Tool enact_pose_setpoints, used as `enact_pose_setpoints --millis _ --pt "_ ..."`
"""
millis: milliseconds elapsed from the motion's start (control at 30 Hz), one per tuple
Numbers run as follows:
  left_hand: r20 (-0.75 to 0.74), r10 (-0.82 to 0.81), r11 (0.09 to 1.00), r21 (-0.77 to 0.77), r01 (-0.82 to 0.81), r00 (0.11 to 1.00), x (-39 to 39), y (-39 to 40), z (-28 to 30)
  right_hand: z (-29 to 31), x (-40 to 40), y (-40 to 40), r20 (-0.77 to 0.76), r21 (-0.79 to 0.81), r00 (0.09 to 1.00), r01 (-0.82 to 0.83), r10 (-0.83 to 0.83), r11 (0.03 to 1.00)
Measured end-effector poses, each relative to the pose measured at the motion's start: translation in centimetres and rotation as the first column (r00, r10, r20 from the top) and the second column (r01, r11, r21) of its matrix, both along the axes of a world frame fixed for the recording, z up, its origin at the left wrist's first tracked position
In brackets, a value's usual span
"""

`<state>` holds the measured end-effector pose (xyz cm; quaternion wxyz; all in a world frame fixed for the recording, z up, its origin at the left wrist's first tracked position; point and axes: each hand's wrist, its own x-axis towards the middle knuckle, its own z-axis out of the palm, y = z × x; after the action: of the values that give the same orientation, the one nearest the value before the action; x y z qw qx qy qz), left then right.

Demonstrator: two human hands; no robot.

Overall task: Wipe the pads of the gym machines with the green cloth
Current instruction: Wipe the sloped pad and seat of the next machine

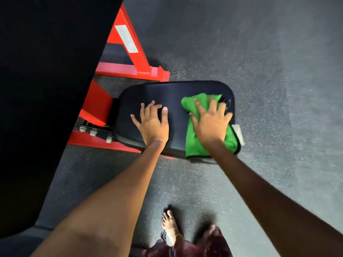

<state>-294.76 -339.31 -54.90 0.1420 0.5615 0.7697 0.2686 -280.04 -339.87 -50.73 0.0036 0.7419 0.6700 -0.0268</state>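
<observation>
Seat pad (172,93), dark navy and rounded at the corners, sits low on a red steel frame (128,43) above the speckled rubber floor (259,71). Both hands lie on top of it. The left hand (153,123) rests flat on the pad's middle with fingers spread, its grip released and holding nothing. The right hand (211,123) presses palm-down on the green cloth (194,143), fingers splayed over the bunched fabric rather than clenched around it; the grip is loose, pinning the cloth against the pad. The cloth covers the pad's right end, crumpled near the fingertips and hanging slightly over the near edge, with a dark stitched hem and a white label (238,133) showing at its right side. A larger black backrest pad (46,89) fills the left of the view, tilted and close to the camera. Three bolts (92,133) fasten a bracket on the frame just left of the seat. Below, a bare foot (169,224) stands on the floor beside a dark patterned garment (194,245).
</observation>
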Motion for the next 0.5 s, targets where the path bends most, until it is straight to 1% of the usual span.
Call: enact_pose_setpoints --millis 67,133,167,200,233,267,300,333,367,400,433,500 --pt "-0.022 -0.123 0.992 -0.001 0.123 0.992 -0.1 -0.7 -0.2 0.0 -0.8 -2.3 -0.01 -0.044 0.998 -0.066 0.066 0.997" --pt "-0.044 -0.231 0.97 -0.081 0.227 0.972 0.6 -2.2 0.4 0.6 -0.7 -3.1 -0.068 -0.075 0.995 -0.081 0.076 0.994" --pt "0.004 -0.242 0.963 -0.122 0.24 0.97 1.6 -3.3 1.2 1.2 -0.3 -2.9 -0.149 -0.105 0.988 -0.066 0.05 0.992" --pt "0.112 -0.223 0.959 -0.154 0.239 0.968 2.9 -4.7 2.1 1.8 -0.1 -2.4 -0.26 -0.144 0.965 -0.044 0.005 0.989" --pt "0.281 -0.17 0.952 -0.201 0.231 0.945 4.4 -6.0 3.1 2.4 0.3 -2.0 -0.381 -0.175 0.923 -0.016 -0.053 0.984" --pt "0.506 -0.075 0.94 -0.253 0.231 0.859 5.8 -7.2 4.5 3.0 0.7 -1.8 -0.479 -0.205 0.871 0.008 -0.107 0.979" --pt "0.732 0.06 0.926 -0.294 0.235 0.679 7.0 -8.1 6.2 3.9 1.1 -1.8 -0.547 -0.225 0.825 0.019 -0.143 0.974" --pt "0.881 0.187 0.918 -0.314 0.241 0.436 7.9 -8.3 8.0 5.1 1.5 -1.8 -0.599 -0.243 0.783 0.024 -0.17 0.97" --pt "0.929 0.275 0.911 -0.334 0.243 0.246 8.4 -8.2 9.0 6.1 1.8 -1.8 -0.665 -0.253 0.72 0.037 -0.201 0.967" --pt "0.938 0.318 0.908 -0.344 0.241 0.14 8.5 -7.9 10.0 7.1 2.5 -1.8 -0.753 -0.255 0.609 0.08 -0.249 0.964" --pt "0.938 0.321 0.908 -0.344 0.239 0.128 8.6 -7.4 11.8 8.8 3.8 -1.7 -0.841 -0.242 0.463 0.143 -0.281 0.96" --pt "0.938 0.294 0.909 -0.334 0.249 0.186 8.4 -6.2 14.5 11.7 6.7 -1.8 -0.925 -0.269 0.189 0.29 -0.33 0.919"
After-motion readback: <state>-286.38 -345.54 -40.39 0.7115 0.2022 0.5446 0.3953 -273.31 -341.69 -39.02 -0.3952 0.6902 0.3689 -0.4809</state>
